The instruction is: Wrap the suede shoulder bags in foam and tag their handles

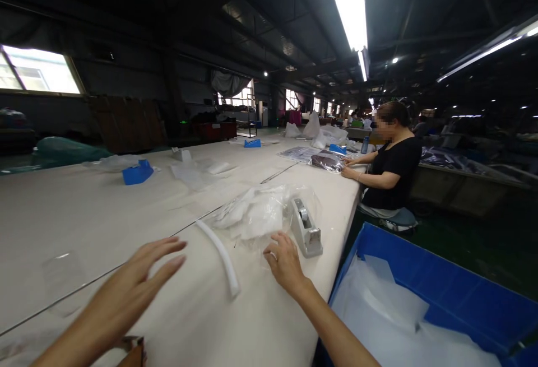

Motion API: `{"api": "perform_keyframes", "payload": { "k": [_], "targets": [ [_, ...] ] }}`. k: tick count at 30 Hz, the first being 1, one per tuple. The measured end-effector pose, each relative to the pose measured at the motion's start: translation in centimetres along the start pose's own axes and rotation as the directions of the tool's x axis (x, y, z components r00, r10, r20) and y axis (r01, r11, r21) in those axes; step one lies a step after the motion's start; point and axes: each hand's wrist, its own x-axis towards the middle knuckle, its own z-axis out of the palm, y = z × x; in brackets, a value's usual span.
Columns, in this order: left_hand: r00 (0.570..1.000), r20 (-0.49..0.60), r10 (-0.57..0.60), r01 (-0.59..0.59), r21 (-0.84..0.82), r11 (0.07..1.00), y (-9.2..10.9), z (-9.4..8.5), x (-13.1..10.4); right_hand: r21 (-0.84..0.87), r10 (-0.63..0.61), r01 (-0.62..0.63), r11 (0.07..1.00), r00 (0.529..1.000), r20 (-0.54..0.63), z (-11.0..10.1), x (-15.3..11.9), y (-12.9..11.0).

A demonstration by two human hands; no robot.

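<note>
Left hand (135,269) is unladen. Right hand (286,260): grip unclear, beside plastic bag (258,210) and tape dispenser (310,241), near right edge of desk (185,325).

Blue bin (454,283): beside the worktop (84,215), holding white sheets (378,294)
Co-worker (395,168): seated at the worktop's edge, before a clear package (328,159)
Window (48,73): bright, at far left
Ceiling light (347,5): lit, overhead

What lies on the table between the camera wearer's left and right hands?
A curved white strip lies on the table between the left hand and right hand, as the head view shows.
</note>
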Motion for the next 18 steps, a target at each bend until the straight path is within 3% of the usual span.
{"api": "perform_keyframes", "payload": {
  "k": [2, 5, 8, 10, 13, 18],
  "targets": [
    [0.986, 0.131, 0.103, -0.105, 0.004, 0.994, 3.8, 2.3, 1.5, 0.010, -0.047, 0.048, 0.999, 0.999, -0.008, 0.4, 0.2, -0.2],
    [0.934, 0.257, 0.246, -0.266, 0.043, 0.963, 8.4, 7.9, 3.9, 0.052, -0.121, 0.120, 0.991, 0.993, 0.009, 0.7, 0.2, -0.4],
    [0.910, 0.351, 0.220, -0.287, 0.151, 0.946, 10.1, 13.1, 6.1, 0.059, -0.156, 0.152, 0.987, 0.985, 0.076, 0.7, 0.2, -0.6],
    [0.917, 0.351, 0.189, -0.264, 0.181, 0.947, 10.0, 15.1, 7.1, 0.038, -0.170, 0.167, 0.985, 0.978, 0.122, 0.4, 0.3, -0.7],
    [0.948, 0.283, 0.144, -0.205, 0.200, 0.958, 9.1, 16.0, 8.1, -0.044, -0.174, 0.183, 0.982, 0.973, 0.149, -0.4, 0.8, -0.3],
    [0.988, 0.105, 0.113, -0.131, 0.182, 0.974, 7.9, 15.3, 8.8, -0.206, -0.183, 0.239, 0.949, 0.948, 0.259, -2.0, 1.6, 0.8]
  ]
}}
